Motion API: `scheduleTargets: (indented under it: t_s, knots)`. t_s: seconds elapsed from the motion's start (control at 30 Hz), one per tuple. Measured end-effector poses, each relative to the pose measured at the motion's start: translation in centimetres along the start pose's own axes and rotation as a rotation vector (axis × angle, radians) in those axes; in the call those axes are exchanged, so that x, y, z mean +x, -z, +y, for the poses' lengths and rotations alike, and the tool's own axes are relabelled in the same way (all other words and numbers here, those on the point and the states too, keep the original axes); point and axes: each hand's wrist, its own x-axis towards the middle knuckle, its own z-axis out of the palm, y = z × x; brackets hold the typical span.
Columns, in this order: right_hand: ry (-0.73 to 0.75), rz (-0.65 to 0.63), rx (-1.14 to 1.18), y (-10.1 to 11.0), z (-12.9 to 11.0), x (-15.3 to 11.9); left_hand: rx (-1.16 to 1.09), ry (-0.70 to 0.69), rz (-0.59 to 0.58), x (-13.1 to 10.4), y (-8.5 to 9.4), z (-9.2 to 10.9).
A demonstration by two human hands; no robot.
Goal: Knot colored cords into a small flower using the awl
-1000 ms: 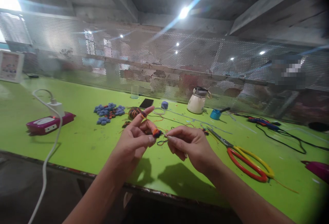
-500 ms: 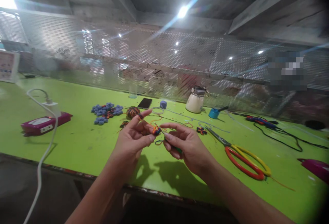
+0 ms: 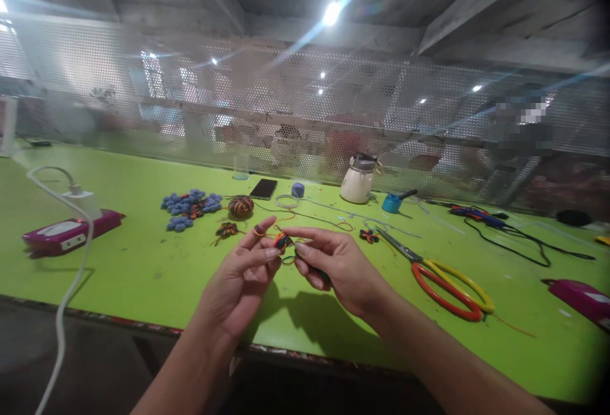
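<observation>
My left hand (image 3: pixel 241 272) pinches a small crocheted piece (image 3: pixel 282 241) in dark blue, orange and red yarn between thumb and fingers. A strand of this yarn wraps the raised index finger. Close beside it, my right hand (image 3: pixel 340 262) is closed around a crochet hook (image 3: pixel 325 275); its green handle is mostly hidden in the palm, and its tip meets the piece. A loose yarn loop hangs under the piece. Behind my left hand lie a multicolour yarn ball (image 3: pixel 241 206) and a small crocheted flower (image 3: pixel 227 231).
Scissors (image 3: pixel 448 288) with red and yellow handles lie right of my hands, near another small flower (image 3: pixel 368 236). Blue crocheted flowers (image 3: pixel 190 202), a phone (image 3: pixel 264 189), a blue yarn ball (image 3: pixel 298 189), a white jar (image 3: pixel 357 180) and a purple power strip (image 3: pixel 71 234) stand around the green table.
The view has shifted slightly, so the table things sit further left. My left hand has tilted the crocheted piece a little, and the right fingers stay close against it.
</observation>
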Motion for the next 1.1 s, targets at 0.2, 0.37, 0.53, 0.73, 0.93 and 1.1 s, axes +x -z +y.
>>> scheduleTargets:
  t_s: [0.2,0.37,0.53,0.73,0.93,1.1]
  knots:
    - [0.011,0.023,-0.034,0.1,-0.2,0.0,0.061,-0.019,-0.031,-0.2,0.0,0.1]
    - [0.032,0.040,-0.151,0.2,-0.7,-0.1,0.208,0.040,-0.059,-0.3,-0.2,1.9]
    - [0.030,0.027,-0.239,0.5,-0.9,0.1,0.472,0.040,-0.075,0.1,-0.8,3.0]
    - [-0.041,0.022,-0.241,0.8,-0.9,0.2,0.651,-0.056,-0.077,1.0,-0.5,1.8]
    - [-0.109,0.034,-0.111,0.8,-0.9,0.2,0.420,-0.042,-0.051,0.7,-0.7,1.4]
    - [-0.124,0.011,-0.067,0.8,-1.1,0.1,0.371,0.033,-0.145,0.2,-0.6,1.4]
